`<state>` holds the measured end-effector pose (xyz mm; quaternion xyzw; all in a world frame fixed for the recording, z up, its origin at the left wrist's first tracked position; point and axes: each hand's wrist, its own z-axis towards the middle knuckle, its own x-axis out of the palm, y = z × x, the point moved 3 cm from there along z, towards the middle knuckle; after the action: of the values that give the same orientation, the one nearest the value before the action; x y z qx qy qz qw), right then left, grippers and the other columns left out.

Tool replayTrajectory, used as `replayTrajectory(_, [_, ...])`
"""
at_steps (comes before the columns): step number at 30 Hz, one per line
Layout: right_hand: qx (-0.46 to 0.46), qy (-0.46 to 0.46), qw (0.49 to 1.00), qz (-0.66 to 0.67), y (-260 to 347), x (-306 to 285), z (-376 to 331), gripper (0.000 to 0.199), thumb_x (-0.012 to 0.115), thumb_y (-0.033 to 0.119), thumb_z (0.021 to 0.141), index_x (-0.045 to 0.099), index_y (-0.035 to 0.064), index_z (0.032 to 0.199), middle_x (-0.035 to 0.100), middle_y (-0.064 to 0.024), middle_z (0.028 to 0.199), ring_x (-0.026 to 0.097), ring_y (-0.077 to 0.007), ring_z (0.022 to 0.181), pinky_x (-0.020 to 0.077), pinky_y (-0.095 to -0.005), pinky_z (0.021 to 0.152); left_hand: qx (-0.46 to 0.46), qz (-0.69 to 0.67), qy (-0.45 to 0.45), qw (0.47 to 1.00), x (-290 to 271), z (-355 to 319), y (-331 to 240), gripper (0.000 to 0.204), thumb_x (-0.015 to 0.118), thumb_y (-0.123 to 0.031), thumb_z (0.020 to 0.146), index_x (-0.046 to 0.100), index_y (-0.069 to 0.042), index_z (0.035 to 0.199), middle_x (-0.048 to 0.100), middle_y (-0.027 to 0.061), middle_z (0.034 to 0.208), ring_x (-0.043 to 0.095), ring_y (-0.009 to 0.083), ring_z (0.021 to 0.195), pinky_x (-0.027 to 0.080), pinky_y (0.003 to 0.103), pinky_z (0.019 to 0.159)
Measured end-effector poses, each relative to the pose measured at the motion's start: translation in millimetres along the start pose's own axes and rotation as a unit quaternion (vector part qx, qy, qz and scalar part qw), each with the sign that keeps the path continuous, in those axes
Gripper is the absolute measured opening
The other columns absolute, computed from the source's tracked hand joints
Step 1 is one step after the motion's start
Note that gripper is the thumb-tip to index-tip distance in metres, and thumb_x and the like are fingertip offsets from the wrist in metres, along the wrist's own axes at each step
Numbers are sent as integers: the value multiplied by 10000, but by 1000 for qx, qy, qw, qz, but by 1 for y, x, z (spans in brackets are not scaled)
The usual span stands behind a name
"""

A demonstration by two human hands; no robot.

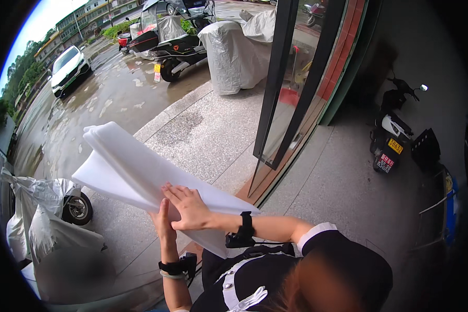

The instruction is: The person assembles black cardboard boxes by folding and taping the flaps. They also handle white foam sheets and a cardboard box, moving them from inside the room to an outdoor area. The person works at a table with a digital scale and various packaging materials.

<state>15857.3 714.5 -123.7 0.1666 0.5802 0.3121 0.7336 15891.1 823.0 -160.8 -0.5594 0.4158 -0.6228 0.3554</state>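
A large white sheet point(135, 166), soft and foam-like, is folded lengthwise and slants from the upper left down to my body. My left hand point(164, 224) grips its lower edge, the thumb on the near face and the other fingers largely hidden. Just above it, my right hand point(191, 209) lies flat on the sheet with its fingers stretched out. The two hands meet near the sheet's middle. Black straps with small devices sit on both wrists, the right one point(239, 236) and the left one point(178, 266).
A dark-framed glass door point(281, 99) stands ajar to the right of the sheet. Indoors at right is a parked scooter point(392, 130). Covered motorbikes point(236, 60) stand outside, with another covered one point(52, 218) at left. A white car point(67, 70) is on the wet road.
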Motion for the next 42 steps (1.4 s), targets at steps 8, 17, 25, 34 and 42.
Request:
replayTrajectory(8, [95,-66,993,25,-88,-34,200,842,617,344,631,266,-34,1297,321,-204,1321,354,-328,1153,287,-420,940,-57,11,93,994,46,255,-5,585,586,-93,720,313,39,1220,460,161,1107,471,244,1007,390,346,861])
replayTrajectory(17, [-24,-114,993,-20,-259,-106,375,534,569,330,763,476,82,1226,433,-81,1294,423,-227,1048,241,-375,955,-88,-6,208,974,120,504,63,597,550,-247,748,339,55,1217,463,187,1128,479,270,1036,415,354,854])
replayTrajectory(25, [98,-267,945,-161,-441,-169,479,527,593,173,696,493,42,1196,440,-51,1289,411,-206,1036,257,-363,892,-186,-48,338,921,290,693,181,586,583,-216,772,321,36,1232,464,153,1132,467,235,1045,400,339,868])
replayTrajectory(34, [265,-296,886,-241,-651,-331,522,616,629,214,661,450,14,1216,375,-120,1320,408,-247,1049,268,-367,912,-267,-64,498,823,584,825,313,536,590,-170,735,375,55,1172,505,148,1048,523,219,927,438,319,781])
replayTrajectory(42, [280,-308,865,-279,-827,-464,581,743,637,227,632,343,-26,1266,328,-174,1327,383,-303,1064,271,-425,914,-285,-43,535,794,779,931,398,543,604,-216,771,360,28,1191,495,131,1066,508,200,952,429,309,802])
